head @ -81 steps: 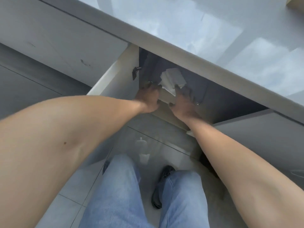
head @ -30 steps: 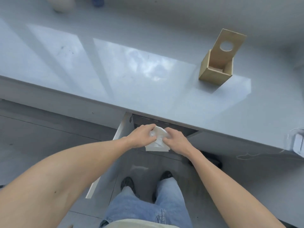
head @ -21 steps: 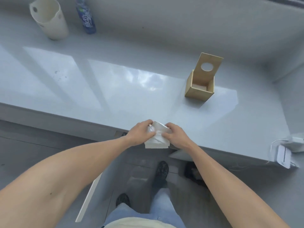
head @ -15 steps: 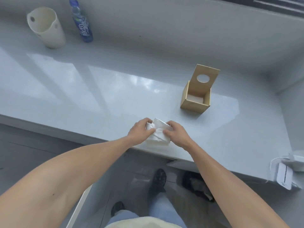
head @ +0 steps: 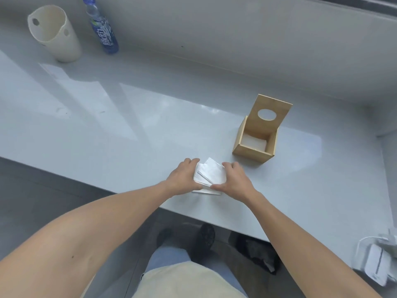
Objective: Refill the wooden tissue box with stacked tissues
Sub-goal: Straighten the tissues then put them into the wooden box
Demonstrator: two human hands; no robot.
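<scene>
A stack of white tissues (head: pixel 211 175) lies on the grey counter (head: pixel 129 134) near its front edge. My left hand (head: pixel 183 179) grips its left side and my right hand (head: pixel 235 179) grips its right side, thumbs at the near edge. The top sheets sit slightly askew. To the right and a little farther back stands the wooden tissue box (head: pixel 256 136), its lid with a round hole tipped up and back. Something white shows at the bottom of the box.
A cream plastic cup (head: pixel 54 31) and a blue-labelled bottle (head: pixel 103 29) stand at the back left by the wall. A white device with a cable (head: pixel 376 261) sits at the right. My legs and shoes are below the counter edge.
Both hands took the tissue stack out of the cupboard under the counter, lifted it over the edge and set it down on the counter. The view rose from the cupboard to the countertop.
</scene>
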